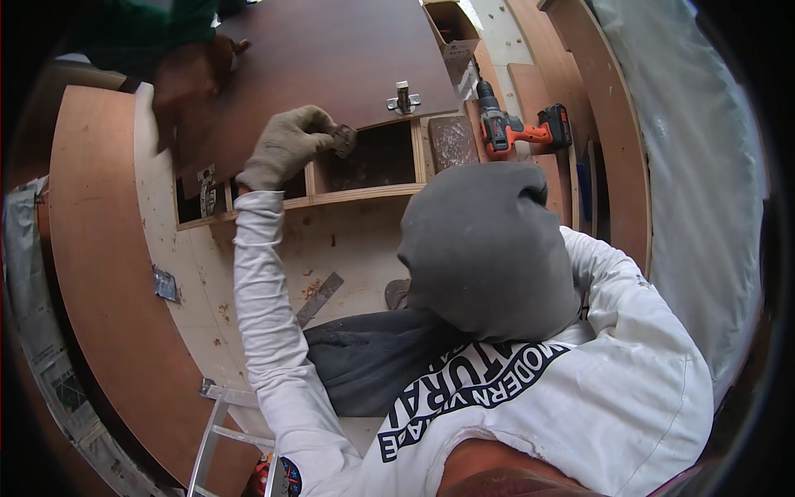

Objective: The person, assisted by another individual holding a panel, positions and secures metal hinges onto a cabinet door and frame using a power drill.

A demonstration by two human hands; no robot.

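My left hand [286,147], in a grey-beige work glove, reaches over the front of a wooden cabinet frame [356,195]. Thumb and fingers are closed at a small dark piece [343,141] whose kind I cannot make out. Just beyond it lies a reddish-brown door panel [331,58], partly covering the frame's open compartments. One metal cabinet hinge [403,101] is fixed near the panel's right corner, and another hinge [206,178] shows at its left end. My right sleeve [629,290] goes behind my raised grey-clad knee [493,248]; the right hand is hidden.
Another person's hand [195,79] is at the panel's left side. An orange-and-black cordless drill [513,128] lies right of the cabinet, near an open cardboard box [454,37]. A flat strip [320,300] and shavings lie on the floor. An aluminium ladder [207,447] stands lower left.
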